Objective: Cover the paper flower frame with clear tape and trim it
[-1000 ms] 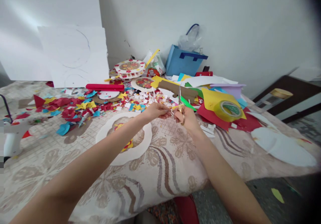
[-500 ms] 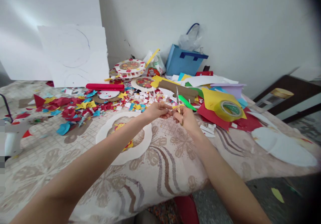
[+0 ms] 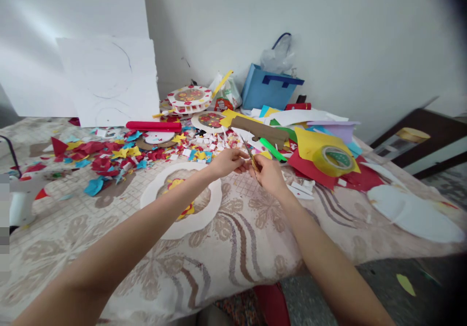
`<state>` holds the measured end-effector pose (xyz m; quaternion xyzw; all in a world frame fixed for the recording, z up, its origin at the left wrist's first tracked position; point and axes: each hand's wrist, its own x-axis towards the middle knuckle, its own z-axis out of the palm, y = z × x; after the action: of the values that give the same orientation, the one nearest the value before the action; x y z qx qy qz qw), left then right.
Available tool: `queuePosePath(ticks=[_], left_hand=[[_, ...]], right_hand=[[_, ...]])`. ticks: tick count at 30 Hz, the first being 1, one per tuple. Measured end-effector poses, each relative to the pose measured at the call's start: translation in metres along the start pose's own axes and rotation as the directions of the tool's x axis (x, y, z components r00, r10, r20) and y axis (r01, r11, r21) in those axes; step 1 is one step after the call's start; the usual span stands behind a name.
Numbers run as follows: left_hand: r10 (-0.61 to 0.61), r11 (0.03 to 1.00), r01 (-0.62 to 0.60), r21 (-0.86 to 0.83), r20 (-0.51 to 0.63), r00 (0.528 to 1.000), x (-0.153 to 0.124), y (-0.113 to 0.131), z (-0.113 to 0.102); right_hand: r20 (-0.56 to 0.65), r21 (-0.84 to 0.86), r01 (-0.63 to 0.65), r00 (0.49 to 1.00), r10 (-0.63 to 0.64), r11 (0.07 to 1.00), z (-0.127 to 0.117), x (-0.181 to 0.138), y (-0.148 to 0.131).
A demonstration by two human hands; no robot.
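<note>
My right hand (image 3: 269, 172) is closed around small gold-handled scissors (image 3: 251, 158), whose blades tilt up and to the left. My left hand (image 3: 228, 161) pinches a tiny paper scrap at the blades; the scrap is too small to name its colour. Both hands hover over the patterned tablecloth (image 3: 251, 238), just beyond a white flower-shaped paper ring (image 3: 215, 204) with red and yellow cutouts inside.
Red, yellow and blue paper scraps (image 3: 109, 155) litter the left and middle. A yellow tape roll (image 3: 333, 159) lies on coloured sheets at the right. A blue bag (image 3: 268, 90), decorated paper plates (image 3: 189, 97), a red roll (image 3: 153, 126) and a white board (image 3: 109, 80) stand at the back.
The scissors have tipped from upright to leaning left, and my right hand has shifted slightly left toward my left hand. The view has barely moved.
</note>
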<state>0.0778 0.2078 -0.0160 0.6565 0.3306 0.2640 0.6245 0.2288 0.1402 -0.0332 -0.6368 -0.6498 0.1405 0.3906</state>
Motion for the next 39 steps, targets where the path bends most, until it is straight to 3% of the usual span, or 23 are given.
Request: queuePosePath(ticks=[3, 8, 13, 17, 22, 27, 31, 34, 39], left_hand=[[0.02, 0.999, -0.02, 0.025, 0.0, 1.0, -0.001, -0.001, -0.001], [0.074, 0.983, -0.079, 0.168, 0.035, 0.997, -0.002, -0.002, -0.001], [0.068, 0.967, -0.07, 0.244, 0.018, 0.998, -0.007, 0.002, -0.001], [0.068, 0.967, -0.062, 0.248, -0.015, 0.998, -0.015, 0.006, -0.015], [0.189, 0.892, -0.138, 0.43, -0.078, 0.979, -0.019, 0.005, -0.033], [0.277, 0.866, -0.177, 0.468, -0.152, 0.949, -0.025, 0.004, -0.045], [0.224, 0.923, -0.149, 0.354, -0.181, 0.958, -0.045, 0.006, -0.067], [0.182, 0.921, -0.078, 0.381, -0.246, 0.952, -0.07, 0.005, -0.091], [0.119, 0.922, 0.054, 0.384, -0.412, 0.903, -0.116, -0.004, -0.128]], right_hand=[[0.011, -0.113, 0.088, 0.996, -0.088, 0.99, 0.001, -0.001, 0.0], [0.013, -0.206, 0.119, 0.993, -0.119, 0.971, 0.003, -0.001, 0.002], [0.011, -0.121, 0.071, 0.997, -0.07, 0.99, 0.003, 0.0, 0.004], [-0.009, -0.147, 0.026, 1.0, -0.028, 0.989, 0.001, 0.001, 0.006], [-0.073, -0.123, -0.018, 0.997, 0.009, 0.992, -0.001, 0.002, 0.008], [0.011, 0.09, -0.064, 0.998, 0.063, 0.994, -0.001, 0.005, 0.014], [0.036, 0.15, -0.117, 0.993, 0.113, 0.982, 0.001, 0.005, 0.016], [0.03, 0.151, -0.109, 0.994, 0.106, 0.982, 0.002, 0.005, 0.017], [0.033, 0.066, -0.116, 0.993, 0.114, 0.991, 0.002, 0.004, 0.013]])
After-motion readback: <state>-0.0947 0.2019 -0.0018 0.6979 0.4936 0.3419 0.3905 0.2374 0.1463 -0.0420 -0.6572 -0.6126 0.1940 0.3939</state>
